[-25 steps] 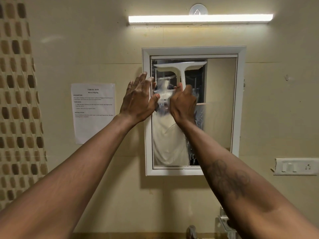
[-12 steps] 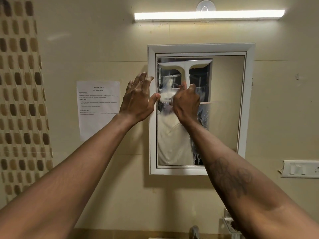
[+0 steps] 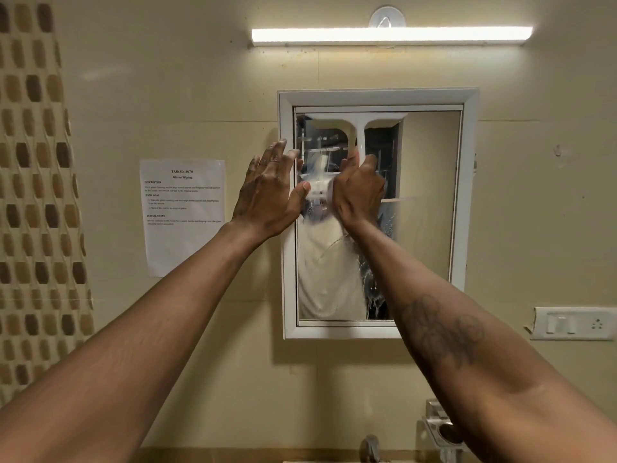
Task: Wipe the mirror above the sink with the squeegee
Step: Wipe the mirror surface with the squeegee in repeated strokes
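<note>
A white-framed mirror [image 3: 430, 195] hangs on the beige wall. A white squeegee [image 3: 359, 123] lies against its glass, the blade along the top left edge and the handle pointing down. My right hand [image 3: 359, 192] grips that handle. With straight fingers, my left hand [image 3: 270, 192] rests on the mirror's left frame. Water streaks show on the lower middle of the glass.
A printed task sheet [image 3: 183, 215] is taped to the wall left of the mirror. A tube light [image 3: 390, 35] glows above it. A switch plate [image 3: 574, 324] sits at the right; a tap [image 3: 370, 447] and a metal holder [image 3: 440, 429] show below.
The squeegee has stayed at the top of the glass; both hands keep their hold. The camera view has shifted slightly, so the mirror sits a little differently in the frame.
</note>
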Tool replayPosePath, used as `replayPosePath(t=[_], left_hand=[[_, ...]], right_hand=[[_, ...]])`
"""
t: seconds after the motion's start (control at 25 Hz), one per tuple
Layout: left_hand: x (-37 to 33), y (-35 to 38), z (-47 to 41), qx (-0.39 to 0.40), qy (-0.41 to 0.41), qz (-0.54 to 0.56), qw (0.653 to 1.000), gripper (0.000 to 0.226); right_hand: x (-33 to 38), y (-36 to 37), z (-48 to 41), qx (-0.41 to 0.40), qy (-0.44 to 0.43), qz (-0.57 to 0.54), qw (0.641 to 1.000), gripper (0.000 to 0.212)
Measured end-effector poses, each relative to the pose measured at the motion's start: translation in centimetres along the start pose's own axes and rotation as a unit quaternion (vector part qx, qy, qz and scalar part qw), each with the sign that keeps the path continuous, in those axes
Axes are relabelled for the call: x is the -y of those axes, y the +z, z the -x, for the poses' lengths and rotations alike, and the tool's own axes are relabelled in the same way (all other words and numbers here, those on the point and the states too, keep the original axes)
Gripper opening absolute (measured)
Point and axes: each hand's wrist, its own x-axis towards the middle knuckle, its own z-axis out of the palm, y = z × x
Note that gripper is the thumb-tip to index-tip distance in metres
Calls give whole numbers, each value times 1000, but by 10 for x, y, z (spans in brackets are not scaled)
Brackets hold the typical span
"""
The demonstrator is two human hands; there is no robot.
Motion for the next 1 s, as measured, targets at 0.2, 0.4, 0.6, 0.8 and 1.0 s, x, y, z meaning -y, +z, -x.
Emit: replayPosePath(t=[0.2, 0.4, 0.6, 0.8, 1.0], left_hand=[[4, 3, 3, 1, -4, -7, 1000, 59], [9, 11, 9, 8, -8, -9, 1000, 61], [7, 20, 20, 24, -5, -5, 1000, 62], [0, 13, 13, 20, 0, 0, 1000, 61], [-9, 9, 7, 8, 7, 6, 1000, 60]], right_hand=[[-5, 7, -3, 23, 7, 25, 999, 45], [-20, 7, 13, -4, 1, 20, 1000, 46], [-40, 6, 41, 20, 7, 21, 1000, 46], [-33, -3, 26, -7, -5, 0, 1000, 44], [-22, -9, -14, -16, -14, -1, 1000, 42]])
